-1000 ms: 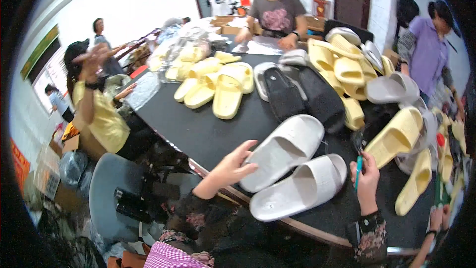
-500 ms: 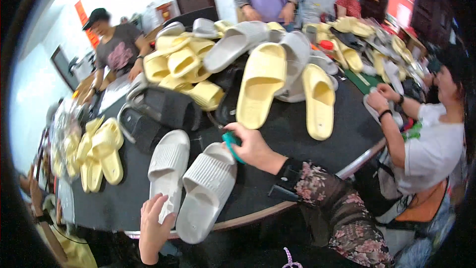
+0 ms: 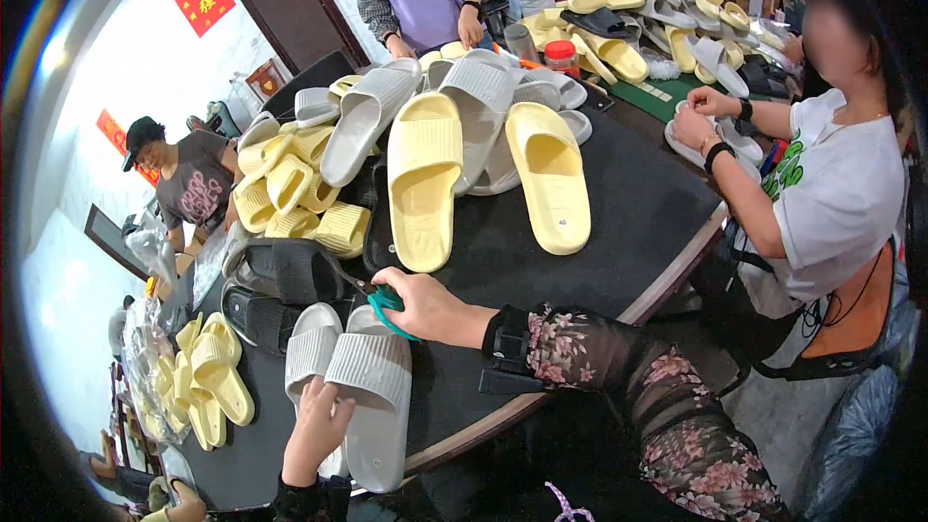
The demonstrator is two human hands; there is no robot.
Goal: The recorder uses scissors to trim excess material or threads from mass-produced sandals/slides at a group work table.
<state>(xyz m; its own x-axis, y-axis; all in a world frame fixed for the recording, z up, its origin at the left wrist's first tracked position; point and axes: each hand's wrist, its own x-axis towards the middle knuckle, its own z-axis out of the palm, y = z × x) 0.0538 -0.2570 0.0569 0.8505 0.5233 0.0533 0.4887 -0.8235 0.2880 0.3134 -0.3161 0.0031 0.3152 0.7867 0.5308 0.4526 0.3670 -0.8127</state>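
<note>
My right hand (image 3: 425, 307) is closed round the teal handles of a pair of scissors (image 3: 390, 305), whose dark blades point up and away to the left. Just below the scissors lie two grey slides with ribbed straps. The right grey slide (image 3: 372, 435) partly overlaps the left grey slide (image 3: 309, 353), and both have their open heels toward me. My left hand (image 3: 317, 430) touches the slides near the strap edges, thumb and fingers apart; its fingertips are partly hidden. Black slides (image 3: 280, 271) lie beyond the grey pair, close to the scissors' tips.
On the black table (image 3: 619, 222) stand two yellow slides (image 3: 425, 184) against a heap of grey and yellow ones. More yellow slides (image 3: 217, 372) lie at left beside clear plastic bags (image 3: 145, 367). A co-worker (image 3: 831, 174) sits at right handling a grey slide; others work across the table.
The view has swung to the right. The two grey slides have come together, one now overlapping the other, and my left hand has moved up to their straps. My right hand still grips the scissors.
</note>
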